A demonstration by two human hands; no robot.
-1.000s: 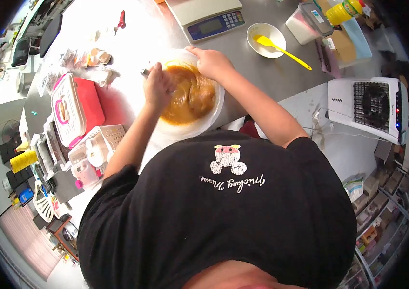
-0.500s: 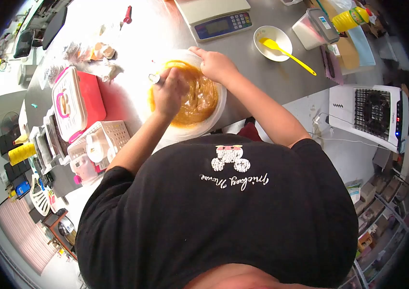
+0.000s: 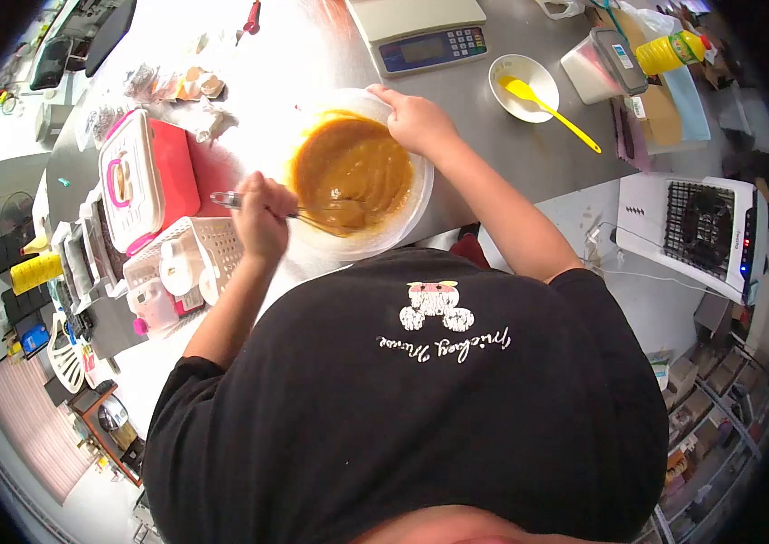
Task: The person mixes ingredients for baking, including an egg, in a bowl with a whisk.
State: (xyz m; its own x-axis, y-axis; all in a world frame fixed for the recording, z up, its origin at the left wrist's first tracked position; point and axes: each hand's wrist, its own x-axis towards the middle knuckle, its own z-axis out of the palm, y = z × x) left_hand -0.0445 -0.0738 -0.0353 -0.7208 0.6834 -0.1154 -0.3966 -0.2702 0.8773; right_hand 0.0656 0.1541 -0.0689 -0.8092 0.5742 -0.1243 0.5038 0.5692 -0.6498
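Observation:
My left hand is closed around the metal handle of a whisk, which lies tilted over the near left side of a large white bowl. The whisk's wire end dips into a thick brown-orange batter. At the far right side of the bowl, my right hand grips the rim, thumb and fingers pinched on it. The bowl rests on a metal table.
Behind the bowl stands a scale. Right of it are a small bowl with a yellow spatula, a lidded container and an oil bottle. A pink-and-white box, a basket and eggshells are on the left.
My left hand has moved left and nearer to me with the whisk, from over the batter to beside the bowl's near left rim. My right hand stays on the rim.

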